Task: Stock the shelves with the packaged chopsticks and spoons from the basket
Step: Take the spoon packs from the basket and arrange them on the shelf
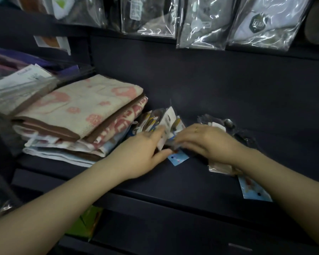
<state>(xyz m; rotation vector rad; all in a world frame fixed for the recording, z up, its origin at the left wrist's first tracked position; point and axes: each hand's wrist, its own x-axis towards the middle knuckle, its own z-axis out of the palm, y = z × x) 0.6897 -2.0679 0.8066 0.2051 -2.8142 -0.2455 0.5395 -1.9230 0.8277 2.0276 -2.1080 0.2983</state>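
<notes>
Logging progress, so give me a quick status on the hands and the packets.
Both hands on packets: left hand gripping, right hand fingering. Packets beside folded towels on dark shelf. Nothing blocking.

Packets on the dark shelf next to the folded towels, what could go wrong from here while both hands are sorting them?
1. The blue card packet under the right forearm lies at the shelf's front edge; the arm could sweep it off.
2. The left hand and right hand crowd one loose packet bundle, which stands tilted and may topple or slip.
3. That bundle leans against the towel stack, so packets could slide under it.
</notes>
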